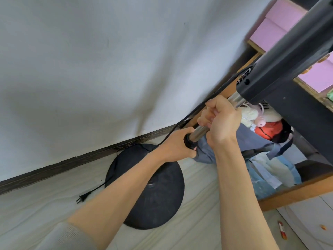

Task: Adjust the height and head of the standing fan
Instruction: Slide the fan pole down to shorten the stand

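Note:
The standing fan rises from a round black base [158, 204] on the floor. Its shiny metal pole [199, 132] runs up to the right into the black upper housing [281, 65]. My left hand [176, 145] grips the black height collar [244, 141] at the pole's lower end. My right hand [222, 121] holds the bare pole just above it, below the housing. The fan head is out of view at the upper right.
The fan's black cord [180, 125] trails along the white wall to an unplugged plug [82, 197] on the floor. A wooden shelf unit [295, 193] with clothes and pink boxes [273, 27] stands close on the right. A small lighter [282, 230] lies on the floor.

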Tool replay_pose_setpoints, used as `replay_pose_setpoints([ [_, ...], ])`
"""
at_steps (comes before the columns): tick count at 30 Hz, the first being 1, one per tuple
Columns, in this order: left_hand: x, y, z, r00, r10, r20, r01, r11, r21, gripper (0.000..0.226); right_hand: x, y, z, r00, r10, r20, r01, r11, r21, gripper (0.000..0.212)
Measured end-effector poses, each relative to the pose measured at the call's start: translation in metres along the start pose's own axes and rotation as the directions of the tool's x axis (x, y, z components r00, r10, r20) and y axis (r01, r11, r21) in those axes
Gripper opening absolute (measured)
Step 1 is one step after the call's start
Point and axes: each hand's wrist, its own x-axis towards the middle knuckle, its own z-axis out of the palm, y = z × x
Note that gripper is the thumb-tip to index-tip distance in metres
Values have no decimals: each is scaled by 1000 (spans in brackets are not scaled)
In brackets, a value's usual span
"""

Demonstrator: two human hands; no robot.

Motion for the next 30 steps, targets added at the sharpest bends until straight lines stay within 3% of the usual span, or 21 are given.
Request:
replay_pose_setpoints([
  [2,-2,-1,3,999,-31,-43,31,1000,4,41,0,0,3,1000,-12,1,12,1000,-2,47],
  [6,-18,-3,39,910,-57,-410,46,998,-35,41,-1,0,4,999,-28,-22,28,1000,-2,47],
  [11,-10,6,58,808,-116,-578,92,993,-71,44,0,1,4,999,-28,-34,27,999,-19,45],
  [15,-8,1,46,878,-20,-479,57,996,63,40,2,2,0,1000,-5,-4,5,1000,-16,41],
  [23,-7,-2,30,935,-12,-356,18,1000,14,53,2,3,1,997,-11,81,12,1000,-19,40],
  [30,3,7,0,999,-24,-23,23,998,-55,34,7,4,2,996,-2,86,4,1000,-23,40],
])
